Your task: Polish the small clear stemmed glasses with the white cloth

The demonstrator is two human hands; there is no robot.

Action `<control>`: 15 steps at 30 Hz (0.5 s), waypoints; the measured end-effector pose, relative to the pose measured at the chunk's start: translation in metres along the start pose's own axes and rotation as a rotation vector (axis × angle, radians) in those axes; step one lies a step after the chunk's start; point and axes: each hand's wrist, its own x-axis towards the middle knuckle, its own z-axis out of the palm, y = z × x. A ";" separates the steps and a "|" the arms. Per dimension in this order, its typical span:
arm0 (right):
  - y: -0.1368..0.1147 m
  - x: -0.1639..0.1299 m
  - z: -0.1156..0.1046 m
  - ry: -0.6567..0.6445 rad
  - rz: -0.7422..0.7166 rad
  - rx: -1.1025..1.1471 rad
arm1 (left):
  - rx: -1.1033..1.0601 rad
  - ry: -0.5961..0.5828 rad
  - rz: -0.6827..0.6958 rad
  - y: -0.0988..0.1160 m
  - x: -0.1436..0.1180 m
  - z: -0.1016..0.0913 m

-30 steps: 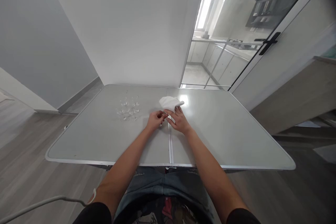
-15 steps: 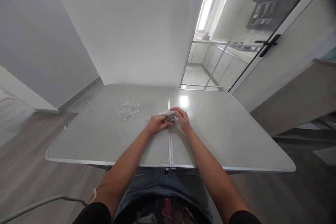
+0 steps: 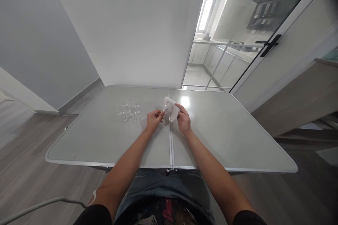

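Note:
Over the table's centre seam, my right hand [image 3: 184, 119] holds a white cloth [image 3: 173, 110], its fingers closed on the cloth's right edge. The cloth is spread and hangs toward the left. My left hand [image 3: 154, 120] pinches a small clear glass-like piece [image 3: 166, 108] between thumb and fingertips. That piece lies against the cloth's left side; its full shape is too small and see-through to make out. To the left, a cluster of several similar clear pieces [image 3: 130, 110] rests on the table.
The pale folding table [image 3: 224, 137] has a metal rim and a seam down its middle. A white wall [image 3: 132, 35] rises behind it. At right stands a glass door with a black handle [image 3: 271, 45]. A white cable [image 3: 60, 199] runs by my left arm.
The cloth has gone from bunched between both hands to spread out in my right hand. My left hand has drawn slightly left, and the clear piece shows more against the cloth.

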 end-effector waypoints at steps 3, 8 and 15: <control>0.002 0.000 -0.008 -0.060 -0.097 -0.250 | 0.010 0.046 -0.041 0.002 0.003 -0.003; 0.004 0.003 -0.021 -0.063 -0.419 -0.734 | 0.094 0.002 -0.031 -0.002 0.002 -0.002; 0.004 0.005 -0.018 -0.285 -0.643 -1.072 | 0.511 -0.186 0.263 -0.006 -0.003 -0.001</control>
